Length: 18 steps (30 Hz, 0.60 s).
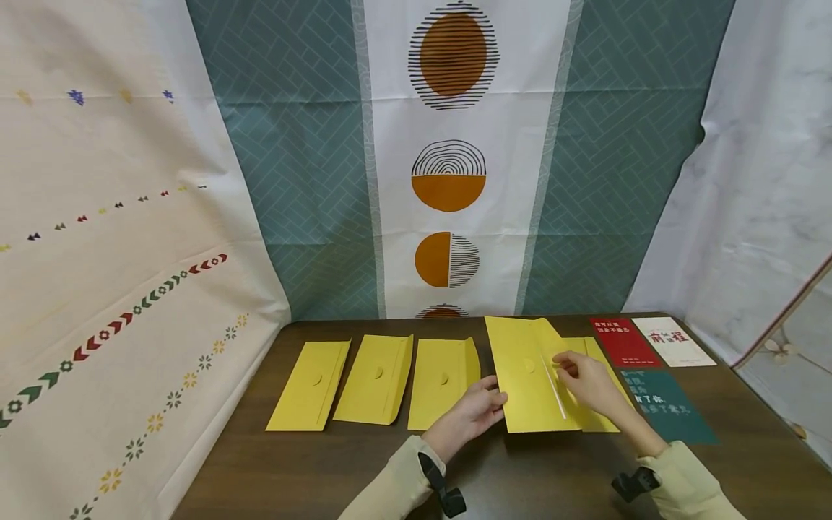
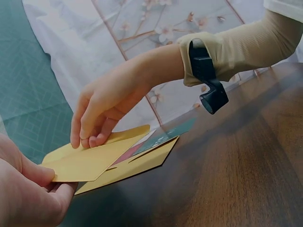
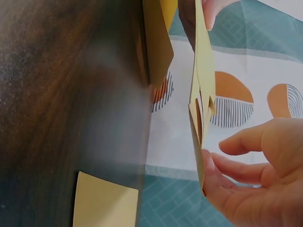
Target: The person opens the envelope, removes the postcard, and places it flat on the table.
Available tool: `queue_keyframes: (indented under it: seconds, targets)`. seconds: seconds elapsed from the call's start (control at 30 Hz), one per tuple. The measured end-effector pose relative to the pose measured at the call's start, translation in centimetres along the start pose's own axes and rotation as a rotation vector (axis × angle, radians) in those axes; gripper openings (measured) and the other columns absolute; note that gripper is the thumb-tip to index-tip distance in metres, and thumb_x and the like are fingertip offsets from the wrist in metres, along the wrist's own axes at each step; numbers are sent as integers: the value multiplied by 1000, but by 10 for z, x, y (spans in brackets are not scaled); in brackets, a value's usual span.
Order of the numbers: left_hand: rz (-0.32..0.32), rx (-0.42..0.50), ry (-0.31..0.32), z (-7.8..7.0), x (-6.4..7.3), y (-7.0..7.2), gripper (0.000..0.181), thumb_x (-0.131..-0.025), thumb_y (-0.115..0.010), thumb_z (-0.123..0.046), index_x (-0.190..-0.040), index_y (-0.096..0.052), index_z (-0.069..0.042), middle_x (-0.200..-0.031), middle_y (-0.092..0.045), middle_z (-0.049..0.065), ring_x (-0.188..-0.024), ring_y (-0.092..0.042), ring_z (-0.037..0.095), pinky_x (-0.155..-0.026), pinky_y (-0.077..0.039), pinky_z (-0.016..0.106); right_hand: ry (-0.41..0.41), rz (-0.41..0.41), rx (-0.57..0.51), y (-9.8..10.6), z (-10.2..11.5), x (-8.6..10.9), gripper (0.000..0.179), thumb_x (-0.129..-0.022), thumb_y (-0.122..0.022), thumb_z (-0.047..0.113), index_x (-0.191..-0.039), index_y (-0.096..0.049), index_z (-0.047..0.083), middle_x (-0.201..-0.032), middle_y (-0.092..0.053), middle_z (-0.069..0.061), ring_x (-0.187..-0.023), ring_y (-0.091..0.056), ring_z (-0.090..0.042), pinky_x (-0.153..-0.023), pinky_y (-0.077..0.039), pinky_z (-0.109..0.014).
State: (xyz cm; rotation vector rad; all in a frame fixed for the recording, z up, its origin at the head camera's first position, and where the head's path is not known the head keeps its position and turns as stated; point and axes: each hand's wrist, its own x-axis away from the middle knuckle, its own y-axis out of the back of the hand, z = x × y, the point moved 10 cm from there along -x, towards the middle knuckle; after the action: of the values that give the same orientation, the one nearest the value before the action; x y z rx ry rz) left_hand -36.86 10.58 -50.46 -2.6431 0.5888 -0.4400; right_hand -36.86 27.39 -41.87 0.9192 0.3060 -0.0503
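Note:
A yellow envelope with a half-round notch is held tilted above the table. At its left edge, my left hand pinches it between thumb and fingers. My right hand is at the flap side; in the right wrist view its fingertips touch the flap while the thumb stands apart. A narrow white strip shows along the opening; what it belongs to is hidden. Behind lies another yellow envelope, partly covered.
Three yellow envelopes, at left, centre-left and centre, lie in a row on the dark wooden table. At right lie a red card, a white card and a green card. Patterned cloths hang around.

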Motion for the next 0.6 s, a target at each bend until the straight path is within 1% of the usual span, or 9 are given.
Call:
queue_keyframes:
  seconds: [0.1,0.23,0.3,0.4,0.53,0.6]
  targets:
    - [-1,-6,0,1,0,0,54,-96,-46,7,-147,-29,5,-130,-59,19,-107,-61,18,-105,-43,44,-19,17,-18,-1,-3,0,21,-89,-61,4,-107,-65,-5,-92,-69,-15,-72,-57,-16,-59,-47,-21]
    - [1,-26,-4,0,-1,-1,52,-96,-45,6,-145,-32,4,-128,-60,18,-104,-61,17,-101,-46,42,-54,50,-68,-4,-9,0,22,-91,-60,7,-108,-64,-6,-92,-69,-15,-72,-60,-17,-59,-49,-21]
    - [2,-43,-8,0,0,-1,50,-96,-45,6,-144,-33,5,-127,-61,18,-103,-61,17,-99,-47,41,-86,82,-120,-7,-13,0,23,-92,-59,8,-110,-64,-6,-92,-69,-14,-73,-63,-17,-61,-51,-21]
    - [-8,-52,-4,1,1,-1,51,-95,-45,7,-144,-34,4,-126,-61,18,-101,-61,17,-96,-48,41,-144,139,-232,-13,-18,3,26,-94,-57,10,-114,-61,-8,-95,-69,-15,-76,-65,-17,-67,-56,-24]
    - [-19,-58,0,1,2,0,57,-94,-45,7,-148,-26,5,-130,-58,20,-102,-60,17,-98,-46,42,-227,195,-368,-21,-23,5,31,-97,-55,12,-120,-58,-9,-100,-67,-17,-80,-66,-19,-72,-59,-30]
    - [-22,-56,1,2,3,0,60,-94,-45,7,-149,-22,6,-132,-56,21,-103,-60,18,-99,-45,44,-258,211,-398,-24,-24,6,34,-97,-55,15,-122,-56,-9,-102,-66,-17,-81,-65,-18,-73,-59,-30]
